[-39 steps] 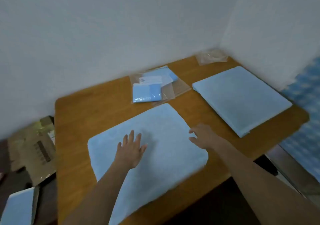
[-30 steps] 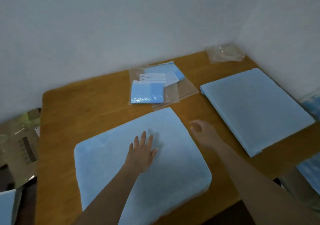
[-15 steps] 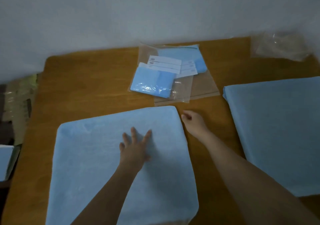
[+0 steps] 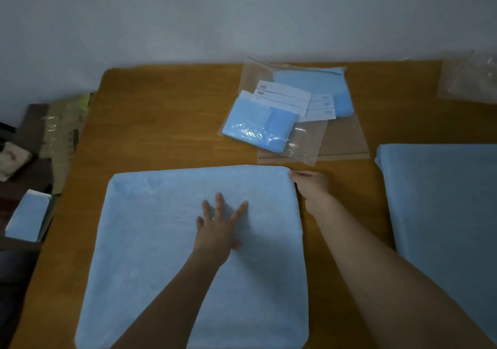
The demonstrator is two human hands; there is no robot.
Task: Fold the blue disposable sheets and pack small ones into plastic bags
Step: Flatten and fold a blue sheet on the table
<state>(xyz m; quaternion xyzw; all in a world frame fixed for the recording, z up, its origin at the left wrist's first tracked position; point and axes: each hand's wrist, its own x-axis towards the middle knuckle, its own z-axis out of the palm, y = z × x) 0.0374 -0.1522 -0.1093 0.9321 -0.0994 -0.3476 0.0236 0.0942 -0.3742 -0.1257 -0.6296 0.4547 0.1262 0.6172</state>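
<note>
A large folded blue sheet (image 4: 166, 241) lies flat on the wooden table (image 4: 161, 122), its near edge reaching the table's front edge and its left edge leaving a strip of bare wood toward the table's left rim. Bare wood also shows between its right edge and a second blue sheet (image 4: 443, 200) lying at the right. Behind it, near the wall, packed plastic bags (image 4: 269, 122) with small blue folded sheets and white labels rest just beyond the far edge; more clear bags (image 4: 470, 79) sit in the far right corner. The left hand (image 4: 217, 230) presses flat on the sheet's middle, fingers (image 4: 219, 200) spread and straight. The right hand (image 4: 312, 184) is at the far right corner of the sheet, fingers curled, pinching that corner.
</note>
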